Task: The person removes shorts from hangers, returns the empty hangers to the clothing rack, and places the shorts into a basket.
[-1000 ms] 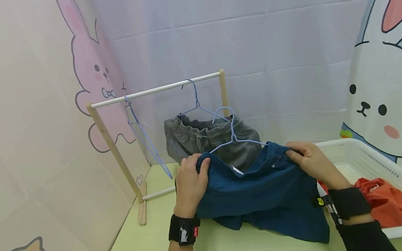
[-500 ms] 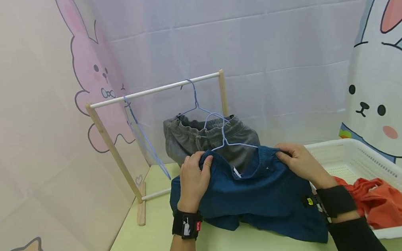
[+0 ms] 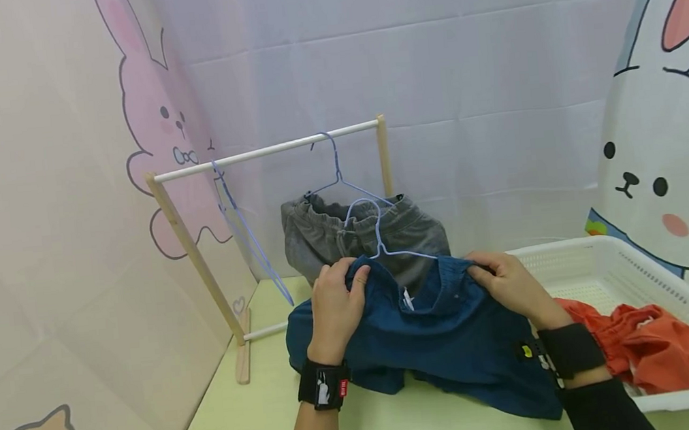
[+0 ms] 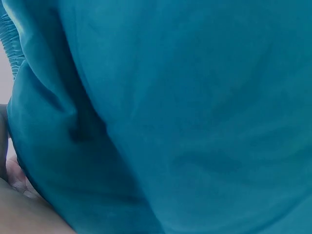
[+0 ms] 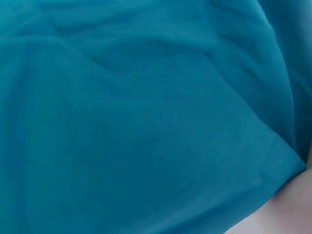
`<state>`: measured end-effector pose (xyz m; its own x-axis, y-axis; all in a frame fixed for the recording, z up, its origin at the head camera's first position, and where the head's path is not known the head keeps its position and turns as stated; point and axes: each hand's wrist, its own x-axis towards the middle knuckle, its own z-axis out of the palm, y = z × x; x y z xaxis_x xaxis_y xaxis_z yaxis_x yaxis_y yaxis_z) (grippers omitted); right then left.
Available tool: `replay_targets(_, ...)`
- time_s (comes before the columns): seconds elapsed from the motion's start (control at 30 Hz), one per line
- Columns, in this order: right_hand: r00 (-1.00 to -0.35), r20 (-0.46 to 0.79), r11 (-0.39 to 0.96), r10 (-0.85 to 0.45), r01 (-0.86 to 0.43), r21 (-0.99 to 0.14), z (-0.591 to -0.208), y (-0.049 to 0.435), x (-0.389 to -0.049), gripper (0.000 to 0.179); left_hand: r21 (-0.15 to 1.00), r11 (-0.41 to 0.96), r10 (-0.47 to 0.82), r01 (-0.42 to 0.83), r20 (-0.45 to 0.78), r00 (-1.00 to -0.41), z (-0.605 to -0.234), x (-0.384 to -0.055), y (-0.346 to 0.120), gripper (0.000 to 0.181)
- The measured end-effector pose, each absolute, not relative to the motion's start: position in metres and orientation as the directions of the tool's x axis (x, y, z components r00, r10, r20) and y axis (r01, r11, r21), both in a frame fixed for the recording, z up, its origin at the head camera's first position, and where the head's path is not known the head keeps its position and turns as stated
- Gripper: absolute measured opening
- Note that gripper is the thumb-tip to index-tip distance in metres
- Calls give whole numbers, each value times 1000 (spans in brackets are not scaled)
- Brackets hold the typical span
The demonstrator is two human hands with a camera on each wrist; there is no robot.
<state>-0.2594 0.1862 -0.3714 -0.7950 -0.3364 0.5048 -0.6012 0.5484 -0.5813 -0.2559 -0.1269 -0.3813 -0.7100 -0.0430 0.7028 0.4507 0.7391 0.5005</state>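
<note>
Blue shorts (image 3: 429, 344) hang between the person's hands, before the gray shorts (image 3: 310, 238) on the rack (image 3: 268, 151), the left hand (image 3: 335, 306) and right hand (image 3: 511, 287) each with fingers pinched on the waistband. Over the last second the hands have drawn closer together, and the hanger (image 3: 379, 236) rising from the waist opening has shifted left and slightly down. This probably means the waistband is being adjusted around the hanger, though its hidden ends leave the fit unclear.
</note>
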Motion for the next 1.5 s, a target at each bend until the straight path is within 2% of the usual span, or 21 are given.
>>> replay_targets(0.53, -812, 473, 524, -342, -583, -622, -375, 181, -257, 22, 449, 722, 13, 527, 752, -659, -381, -254, -116, 28)
replay_targets(0.97, -792, 475, 479, -383, -610, -631, -378, 187, -257, 18, 499, 693, 18, 520, 709, -705, -380, -253, -120, 25)
replay_targets(1.13, -806, 471, 518, -360, -592, -618, -379, 193, -256, 24, 517, 688, -5, 510, 705, -709, -378, -253, -123, 26)
replay_targets(1.5, -813, 476, 548, -337, -580, -603, -383, 208, -249, 23, 532, 676, -9, 511, 699, -715, -376, -251, -126, 25)
